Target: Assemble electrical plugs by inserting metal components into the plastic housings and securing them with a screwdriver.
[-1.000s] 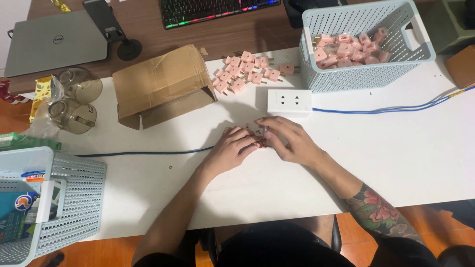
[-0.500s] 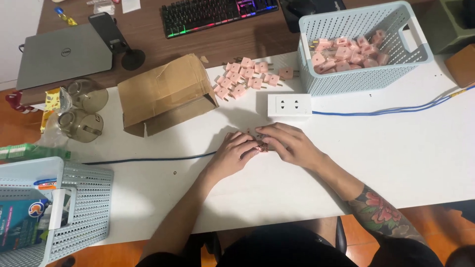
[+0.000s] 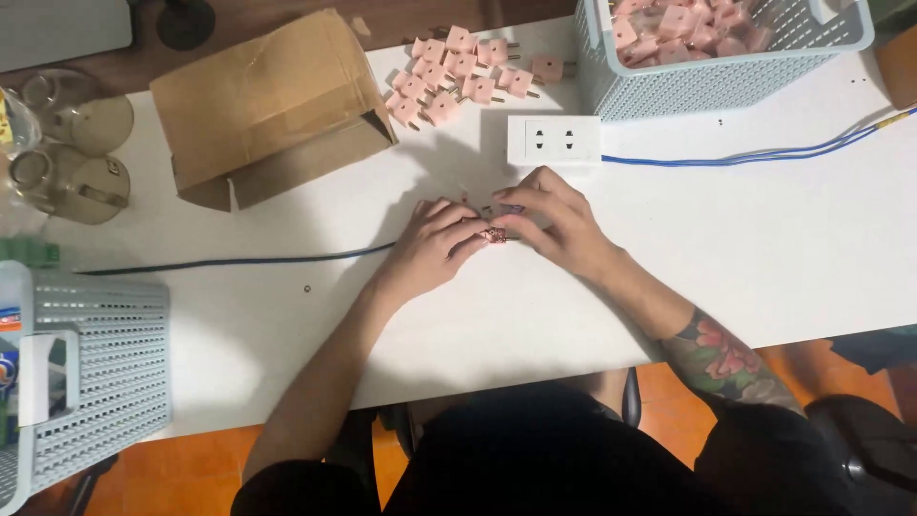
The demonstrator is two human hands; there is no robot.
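My left hand (image 3: 435, 244) and my right hand (image 3: 554, 215) meet over the white table (image 3: 764, 258), fingertips pinched together on a small pink plug part (image 3: 495, 234). Just beyond my fingers lies a white socket block (image 3: 554, 139) with a blue cable (image 3: 764, 153) running off to the right. A pile of pink plug adapters (image 3: 463, 72) lies behind it. More of them fill a pale grey basket (image 3: 726, 72) at the back right.
An open cardboard box (image 3: 267, 105) lies on its side at the back left. Glass pieces (image 3: 67, 153) stand at the left edge. Another perforated basket (image 3: 95, 363) sits at the front left. A dark cable (image 3: 239, 260) crosses the table's left half.
The camera has dipped and come closer, so the laptop and keyboard at the back left the view. Both hands stay together at the same spot on the small part.
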